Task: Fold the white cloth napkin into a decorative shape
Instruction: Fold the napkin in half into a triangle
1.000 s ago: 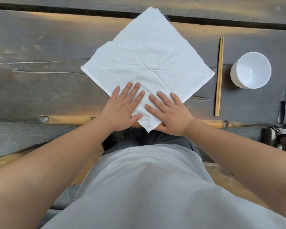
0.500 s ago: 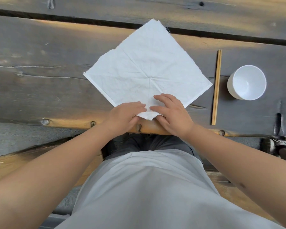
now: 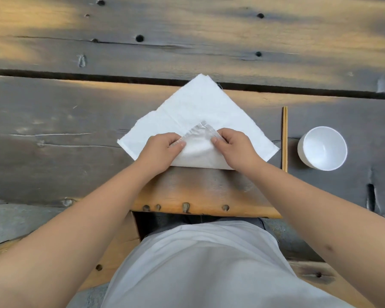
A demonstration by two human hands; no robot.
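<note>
The white cloth napkin (image 3: 196, 110) lies as a diamond on the dark wooden table (image 3: 53, 130), its far corner reaching a gap between planks. Its near corner is lifted and turned back over the middle, and the tip of that flap points away from me. My left hand (image 3: 159, 152) pinches the flap's left edge between thumb and fingers. My right hand (image 3: 235, 147) pinches its right edge in the same way. The fold line runs straight between my wrists.
A pair of wooden chopsticks (image 3: 284, 138) lies lengthwise just right of the napkin. A white bowl (image 3: 322, 148) stands right of them. The table's near edge (image 3: 205, 210) sits close to my body, with bare wood between it and the fold.
My hands went from lying flat on the napkin's near corner to pinching it, then carried the corner up and away from me over the cloth. My head has moved forward.
</note>
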